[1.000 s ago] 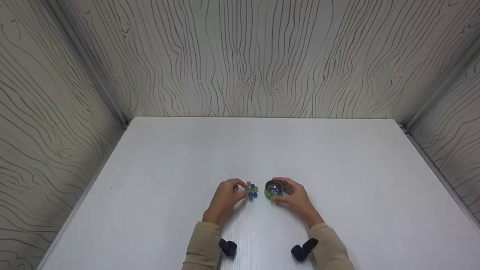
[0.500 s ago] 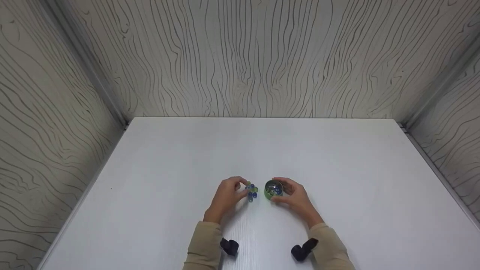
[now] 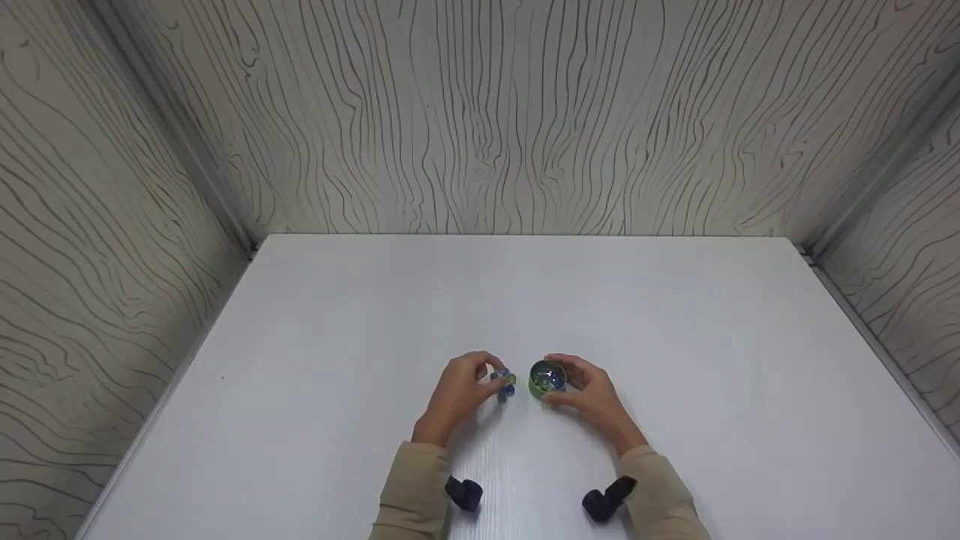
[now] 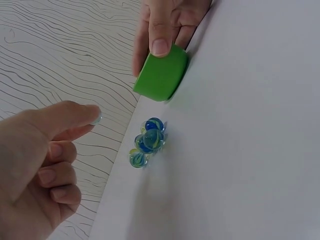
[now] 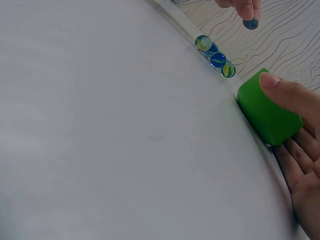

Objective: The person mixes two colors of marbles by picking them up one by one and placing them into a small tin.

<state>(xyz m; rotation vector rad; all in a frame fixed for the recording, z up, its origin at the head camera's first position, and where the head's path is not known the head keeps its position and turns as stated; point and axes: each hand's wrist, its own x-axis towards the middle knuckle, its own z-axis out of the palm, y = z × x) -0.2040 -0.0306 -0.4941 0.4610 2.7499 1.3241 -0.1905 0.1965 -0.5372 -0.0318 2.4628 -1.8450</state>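
Observation:
Between thumb and forefinger, my left hand [image 3: 459,390] pinches a clear bluish marble [image 5: 251,24], raised off the tabletop. Its other fingers curl toward the palm in the left wrist view. Just right of it, several glass marbles [image 4: 154,139] with blue and yellow swirls lie in a cluster on the table, partly covered by that hand in the head view. A small green bowl [image 4: 162,76] stands upright beside them, with marbles inside it. My right hand [image 3: 596,397] grips the bowl from the right, thumb at the near side and fingers at the far side.
The white tabletop [image 3: 337,315] reaches back to a wall [image 3: 480,120] with a wood-grain pattern. Similar panels stand at left and right. Black wrist-camera mounts [image 3: 465,495] stick out from both beige sleeves [image 3: 412,487].
My left hand has shifted slightly right over the cluster and now has a marble lifted between its fingertips. The right hand and the bowl have stayed in place.

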